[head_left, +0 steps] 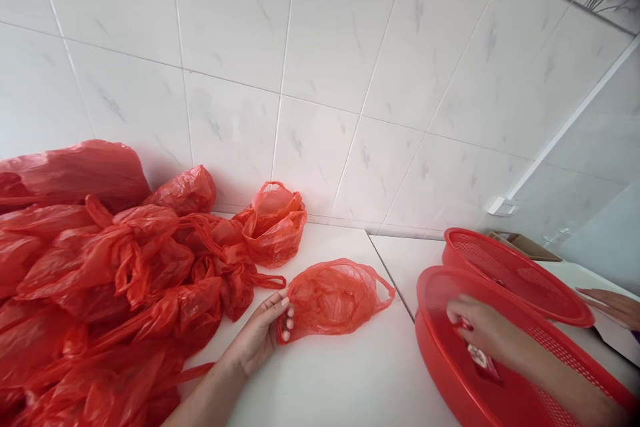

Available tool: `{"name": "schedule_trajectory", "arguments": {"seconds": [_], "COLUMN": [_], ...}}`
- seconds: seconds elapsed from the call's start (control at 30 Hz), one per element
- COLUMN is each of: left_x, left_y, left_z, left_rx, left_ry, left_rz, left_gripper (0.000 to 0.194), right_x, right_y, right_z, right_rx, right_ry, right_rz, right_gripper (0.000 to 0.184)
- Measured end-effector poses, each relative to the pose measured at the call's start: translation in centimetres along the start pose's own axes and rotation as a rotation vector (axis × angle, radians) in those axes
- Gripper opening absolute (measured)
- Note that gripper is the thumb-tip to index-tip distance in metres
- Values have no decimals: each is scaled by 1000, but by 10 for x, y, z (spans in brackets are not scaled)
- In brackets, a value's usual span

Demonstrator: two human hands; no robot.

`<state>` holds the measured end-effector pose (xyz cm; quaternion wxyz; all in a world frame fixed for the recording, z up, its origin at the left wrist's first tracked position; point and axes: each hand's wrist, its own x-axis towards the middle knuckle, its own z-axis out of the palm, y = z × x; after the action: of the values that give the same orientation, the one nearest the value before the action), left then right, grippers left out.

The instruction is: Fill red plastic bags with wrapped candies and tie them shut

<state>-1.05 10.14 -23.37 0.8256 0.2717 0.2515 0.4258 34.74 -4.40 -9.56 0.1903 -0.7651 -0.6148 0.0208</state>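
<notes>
My left hand [274, 321] grips the near left rim of a thin red plastic bag [340, 300], which lies with its mouth spread open on the white table. One handle loop of the bag points right. Inside a red plastic basket [429, 340], my right hand [477, 327] has its fingers closed around a small red item, mostly hidden by the fingers. Just below that hand is a small red packet [483, 361] with a pale printed patch; whether it touches the hand I cannot tell.
Filled, knotted red bags [110, 267] are heaped at left. An open red bag [276, 227] stands near the tiled wall. A second red basket [515, 273] sits behind the first, near a brown tray [530, 247]. Another person's hand [613, 303] shows at far right.
</notes>
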Motion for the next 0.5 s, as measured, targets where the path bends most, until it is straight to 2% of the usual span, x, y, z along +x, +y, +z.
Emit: {"name": "schedule_trajectory", "arguments": {"seconds": [0.1,0.2,0.37,0.5], "left_x": [1,0,0,-1], "left_y": [0,1,1,1], "left_z": [0,0,0,1], "left_rx": [5,13,18,10], "left_ry": [-6,-23,-46,-47], "left_rz": [-1,0,8,15], "left_gripper": [30,30,35,37], "right_x": [20,38,69,86], "right_y": [-21,-55,-112,-139], "right_z": [-17,-14,33,74], "right_rx": [21,55,15,-17], "right_ry": [-97,-68,-102,-185], "right_rz": [-52,-107,-383,-529], "right_gripper": [15,14,14,20]}}
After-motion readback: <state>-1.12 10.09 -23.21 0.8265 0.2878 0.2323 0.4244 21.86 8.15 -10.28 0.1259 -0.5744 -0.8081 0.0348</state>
